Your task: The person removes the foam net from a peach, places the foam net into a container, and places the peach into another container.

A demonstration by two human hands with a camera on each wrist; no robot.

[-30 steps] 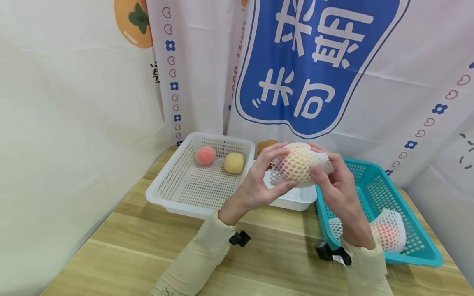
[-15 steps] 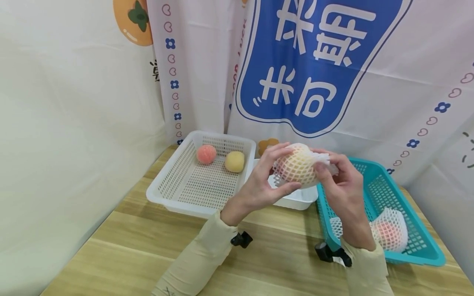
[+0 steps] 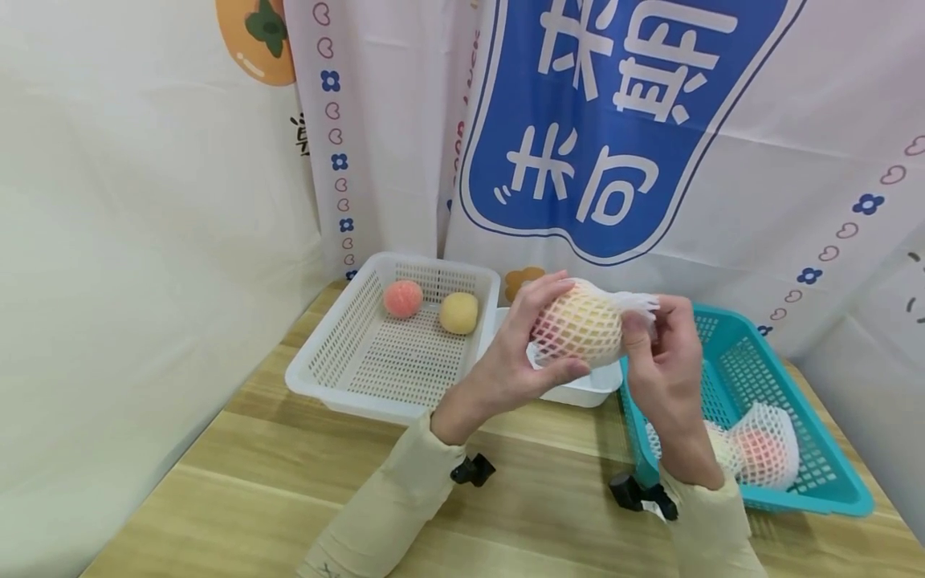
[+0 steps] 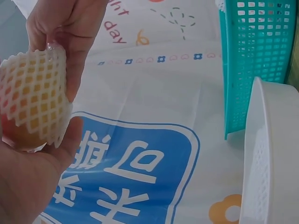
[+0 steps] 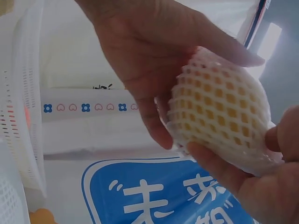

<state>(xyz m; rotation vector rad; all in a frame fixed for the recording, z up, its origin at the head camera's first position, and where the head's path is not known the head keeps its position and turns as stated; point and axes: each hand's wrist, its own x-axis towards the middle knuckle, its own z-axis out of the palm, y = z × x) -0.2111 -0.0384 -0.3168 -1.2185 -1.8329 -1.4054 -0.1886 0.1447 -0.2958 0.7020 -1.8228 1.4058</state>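
Observation:
A round yellow fruit with a reddish side, wrapped in a white foam net, is held up between both hands in the head view. My left hand grips its left side, thumb below and fingers above. With thumb and fingers, my right hand pinches the gathered end of the net on the right. The left wrist view shows the netted fruit with its lower left part bare of net. Seen from the right wrist, the net covers most of the fruit, and its exact kind is unclear.
A white basket on the left holds a pinkish-red fruit and a yellow one. Behind the hands stands a white tray, partly hidden. The teal basket at right contains net-wrapped fruits. A printed curtain hangs behind.
My right hand has shifted slightly right along the net, and more of the net's gathered end shows between the hands. My left hand keeps its grip on the fruit.

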